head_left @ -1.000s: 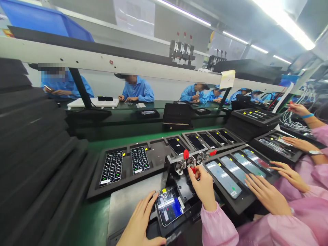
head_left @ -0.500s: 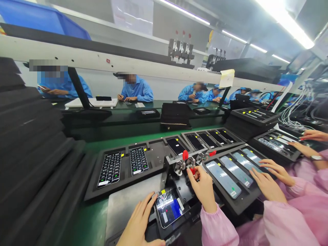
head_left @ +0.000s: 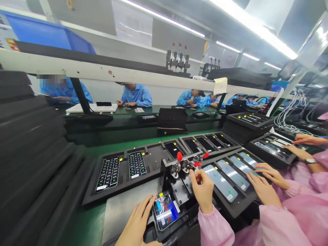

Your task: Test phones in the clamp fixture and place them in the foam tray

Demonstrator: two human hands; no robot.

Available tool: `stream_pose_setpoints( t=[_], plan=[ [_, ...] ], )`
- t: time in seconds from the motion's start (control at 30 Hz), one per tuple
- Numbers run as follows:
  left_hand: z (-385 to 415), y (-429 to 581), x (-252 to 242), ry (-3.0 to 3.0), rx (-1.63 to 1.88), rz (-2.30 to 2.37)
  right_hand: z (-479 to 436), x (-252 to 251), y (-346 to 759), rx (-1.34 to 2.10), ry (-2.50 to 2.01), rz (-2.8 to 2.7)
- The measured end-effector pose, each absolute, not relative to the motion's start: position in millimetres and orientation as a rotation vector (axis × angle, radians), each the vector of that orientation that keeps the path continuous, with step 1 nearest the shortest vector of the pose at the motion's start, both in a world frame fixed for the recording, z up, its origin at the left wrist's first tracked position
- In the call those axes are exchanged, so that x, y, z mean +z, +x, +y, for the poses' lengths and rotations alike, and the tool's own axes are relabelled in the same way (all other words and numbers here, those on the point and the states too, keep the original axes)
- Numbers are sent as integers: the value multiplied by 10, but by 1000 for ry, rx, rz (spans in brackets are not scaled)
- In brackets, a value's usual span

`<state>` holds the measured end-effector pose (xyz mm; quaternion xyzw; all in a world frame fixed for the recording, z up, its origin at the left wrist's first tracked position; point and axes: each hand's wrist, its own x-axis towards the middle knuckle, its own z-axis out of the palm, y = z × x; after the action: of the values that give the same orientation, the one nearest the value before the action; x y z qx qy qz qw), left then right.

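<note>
A phone with a lit screen [head_left: 165, 212] lies in a black clamp fixture [head_left: 180, 192] at the lower middle. My left hand [head_left: 139, 218] rests at the phone's left edge with its fingers apart and nothing held. Just in front of the red-tipped toggle clamps [head_left: 179, 157], my right hand [head_left: 202, 186] is raised with its fingers curled; whether they touch anything is hidden. Two phones with grid screens [head_left: 109, 173] and a dark-screened phone [head_left: 174, 150] lie in a black tray [head_left: 89, 191] behind the fixture.
At right, a co-worker's hands [head_left: 263, 186] rest by a tray of phones [head_left: 243, 205]. Another tray of dark phones [head_left: 237, 147] sits behind. Black trays are stacked at left [head_left: 30, 153]. A metal plate [head_left: 120, 208] lies left of the fixture. People in blue work across the bench.
The middle clamp's red tip, earlier at my right hand's fingers, now stands apart from them, tipped to the right. The phone's screen picture has changed. The whole view has shifted slightly.
</note>
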<state>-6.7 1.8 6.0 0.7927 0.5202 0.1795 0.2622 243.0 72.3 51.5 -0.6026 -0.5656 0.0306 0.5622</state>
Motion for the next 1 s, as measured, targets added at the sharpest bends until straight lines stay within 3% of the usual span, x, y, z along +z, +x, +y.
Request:
stream_pose_setpoints(
  t=[0.13,0.33,0.47,0.67,0.87,1.0],
  plan=[
    [49,28,169,2162,445,1438,785,800,2560,-172,-1237,-1144],
    [146,352,231,2201,384,1426,903,1194,2757,-33,-1202,-1440],
    [189,428,205,2209,372,1437,699,846,2859,-101,-1196,-1410],
    [215,435,211,2192,229,1438,540,172,2945,149,-1503,-1571],
    [213,420,263,2166,268,1455,600,285,2876,208,-1457,-1502],
    [290,374,420,2195,271,1375,734,300,2761,447,-1362,-1283]
  ],
)
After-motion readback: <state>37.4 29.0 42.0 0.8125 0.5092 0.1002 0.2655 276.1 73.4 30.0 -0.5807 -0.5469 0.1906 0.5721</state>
